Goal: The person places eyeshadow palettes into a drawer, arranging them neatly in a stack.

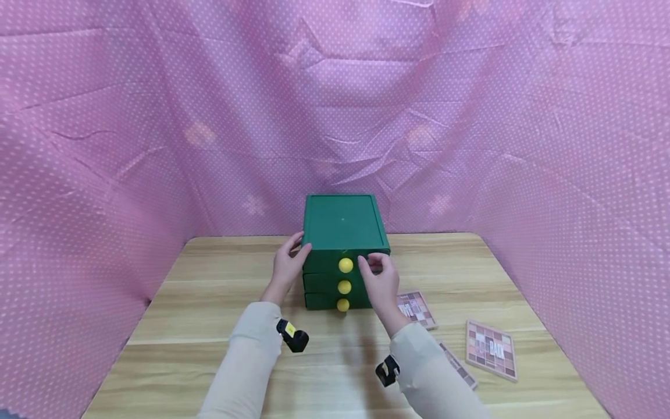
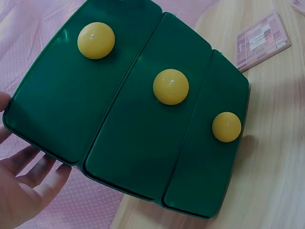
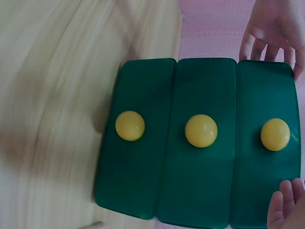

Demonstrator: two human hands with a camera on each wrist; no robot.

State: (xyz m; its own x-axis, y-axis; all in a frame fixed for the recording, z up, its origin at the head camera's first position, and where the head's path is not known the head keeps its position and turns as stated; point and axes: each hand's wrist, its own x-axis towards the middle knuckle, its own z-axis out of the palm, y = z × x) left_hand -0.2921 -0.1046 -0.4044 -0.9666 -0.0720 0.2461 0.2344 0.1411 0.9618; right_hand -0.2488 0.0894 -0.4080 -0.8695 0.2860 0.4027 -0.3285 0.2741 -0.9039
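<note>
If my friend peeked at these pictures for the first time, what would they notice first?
Probably the green drawer box, standing near the back of the wood-grain table, with three yellow knobs down its front. Next, maybe the left hand at the box's left edge and the right hand by its upper right front corner. Behind everything hangs pink cloth with white dots.

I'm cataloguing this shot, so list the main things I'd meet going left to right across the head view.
Bare left hand, glossy round yellow top knob, bare right hand, thin pink checkered case, second such case, partly hidden, third such case, lettered BACK.
</note>
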